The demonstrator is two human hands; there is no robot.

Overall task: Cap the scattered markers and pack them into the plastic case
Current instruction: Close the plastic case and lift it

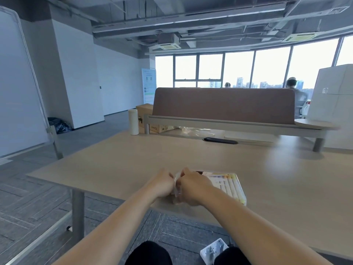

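The plastic case (241, 190) lies flat on the worktop (133, 159), close to the near edge. Inside it, markers (230, 185) lie side by side in a row, with pale bodies and yellow ends. Other markers in the case are hidden behind the right hand.

Both hands are at the left end of the case, and they are pushed close together. The left hand (164, 185) is just left of the case with its fingers curled in. The right hand (193, 186) sits over the left part of the case, and its fingers are curled too. Between the two hands is a pale clear piece (176, 185), and both hands grip it. It is too blurry to tell if it is a marker or a part of the case.

Far behind the case, a black slot (220, 140) is set into the worktop. Behind that stands a brown screen (223, 104). Far back and to the left of the case, a white bottle (133, 121) stands up at the corner of the worktop, with a cardboard box (145, 111) behind it. A big whiteboard (17, 92) stands on the floor well to the left of the case. Below the case, on the floor, lies a white power strip (214, 249)
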